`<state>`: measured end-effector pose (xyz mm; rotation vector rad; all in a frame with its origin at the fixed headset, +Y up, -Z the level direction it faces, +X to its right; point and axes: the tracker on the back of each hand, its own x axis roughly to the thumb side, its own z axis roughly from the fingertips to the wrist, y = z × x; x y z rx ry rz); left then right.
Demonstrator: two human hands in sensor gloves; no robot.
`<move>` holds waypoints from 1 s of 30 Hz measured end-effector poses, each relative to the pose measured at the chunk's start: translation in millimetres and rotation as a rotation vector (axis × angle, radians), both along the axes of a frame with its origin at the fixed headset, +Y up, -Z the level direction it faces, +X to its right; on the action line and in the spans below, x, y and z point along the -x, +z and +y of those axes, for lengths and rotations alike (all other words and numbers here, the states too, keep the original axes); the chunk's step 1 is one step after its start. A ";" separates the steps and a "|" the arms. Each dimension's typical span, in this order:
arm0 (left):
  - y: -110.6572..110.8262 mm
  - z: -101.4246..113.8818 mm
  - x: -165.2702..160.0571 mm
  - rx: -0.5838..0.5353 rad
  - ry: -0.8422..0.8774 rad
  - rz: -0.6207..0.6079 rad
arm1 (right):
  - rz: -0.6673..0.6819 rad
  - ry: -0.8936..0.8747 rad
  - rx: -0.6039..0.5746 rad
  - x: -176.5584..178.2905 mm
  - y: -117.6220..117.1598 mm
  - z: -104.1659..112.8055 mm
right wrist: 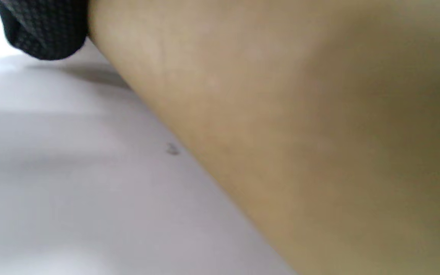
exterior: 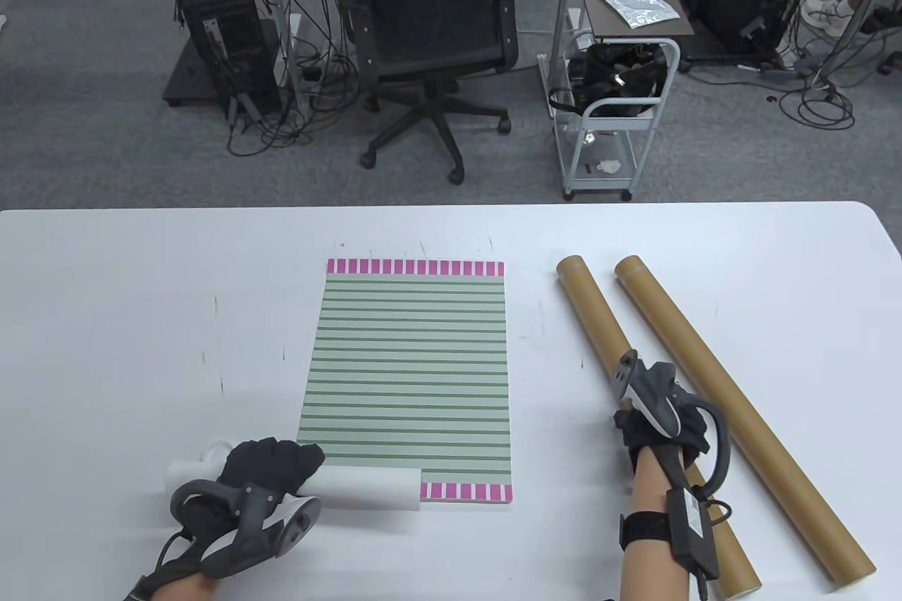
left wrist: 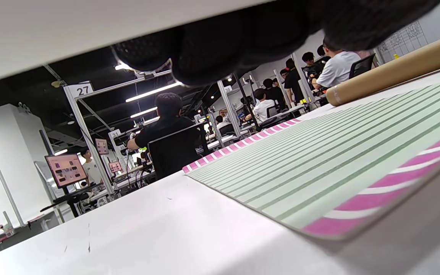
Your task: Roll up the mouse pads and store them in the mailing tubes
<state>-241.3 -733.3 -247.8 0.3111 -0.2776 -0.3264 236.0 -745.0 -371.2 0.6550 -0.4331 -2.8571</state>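
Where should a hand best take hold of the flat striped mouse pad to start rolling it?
Probably at the near short edge of the striped mouse pad, the pink-banded one, coming from the person's side. The pad lies flat lengthwise away from them, and the white roll under the left hand covers only part of that edge.

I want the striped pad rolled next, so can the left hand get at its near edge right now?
Probably not yet. The left hand grips a white roll that lies across the near edge of the striped pad, covering most of it. Only the pad's near right corner shows bare.
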 end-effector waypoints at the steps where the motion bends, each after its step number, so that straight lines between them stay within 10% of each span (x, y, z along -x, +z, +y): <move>1: -0.4 0.1 0.6 0.002 0.003 0.003 | 0.005 0.007 0.004 -0.8 4.6 5.4; 16: -23.8 7.9 55.9 0.066 0.137 0.252 | 0.549 0.168 -0.671 84.3 117.1 62.8; 30: -32.0 2.7 71.8 0.147 0.234 0.311 | 0.669 0.206 -0.654 94.9 124.0 47.1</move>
